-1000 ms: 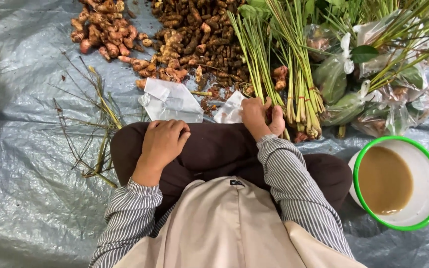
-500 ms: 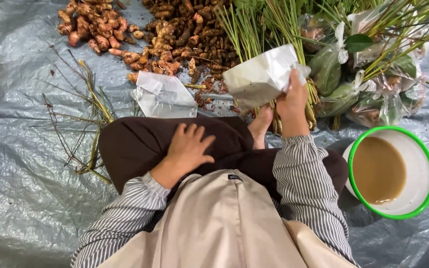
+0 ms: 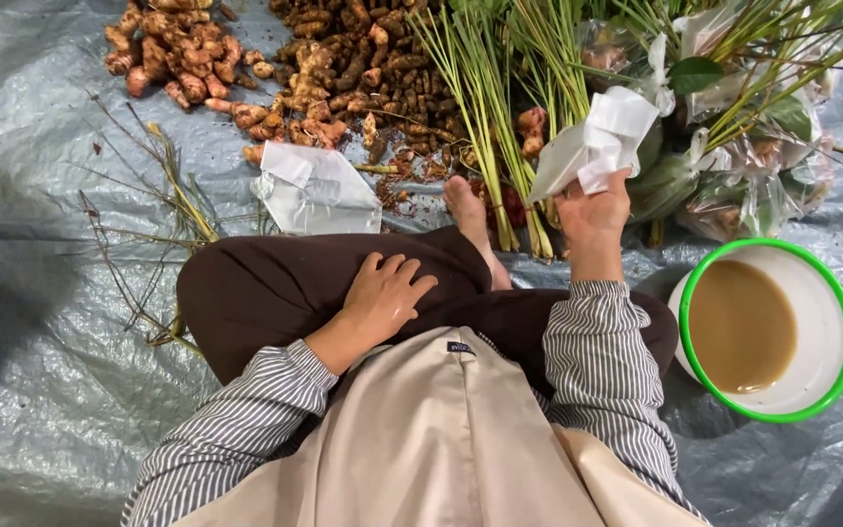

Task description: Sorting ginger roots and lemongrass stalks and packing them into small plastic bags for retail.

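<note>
- The right hand (image 3: 592,210) is closed around a crumpled white plastic bag (image 3: 597,141), holding it up in front of the green stalks (image 3: 500,117).
- The left hand (image 3: 382,293) lies open and flat on the dark trousers (image 3: 265,293) over the knee, holding nothing.
- A second white bag (image 3: 314,190) lies on the grey tarp (image 3: 31,195), just beyond the knee.
- Heaps of brown roots (image 3: 343,68) sit further out on the tarp.
- A white bowl with a green rim (image 3: 831,293), holding brown liquid, stands near the right elbow.
</note>
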